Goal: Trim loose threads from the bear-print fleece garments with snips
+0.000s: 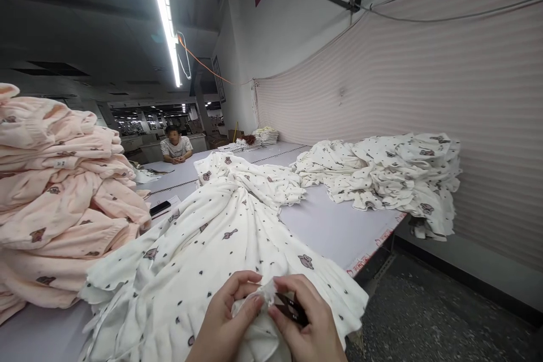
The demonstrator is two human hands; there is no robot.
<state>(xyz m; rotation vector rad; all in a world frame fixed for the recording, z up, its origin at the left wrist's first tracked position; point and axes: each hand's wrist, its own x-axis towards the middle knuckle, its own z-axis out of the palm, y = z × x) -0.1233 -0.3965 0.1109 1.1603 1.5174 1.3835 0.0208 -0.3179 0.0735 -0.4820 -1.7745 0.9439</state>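
Observation:
A white fleece garment (220,237) printed with small bears and hearts lies spread on the table (335,226) in front of me. My left hand (224,322) pinches a bunched bit of its white fabric at the near edge. My right hand (307,322) is closed too, fingers pressed on the same bit of fabric and on a small dark tag (291,306) held against it. Both hands touch each other over the cloth.
A tall stack of folded pink garments (55,198) stands at the left. A heap of white printed garments (382,175) lies at the far right of the table, beside a striped wall. A person (176,146) sits at the far end. A dark phone (160,207) lies on the table.

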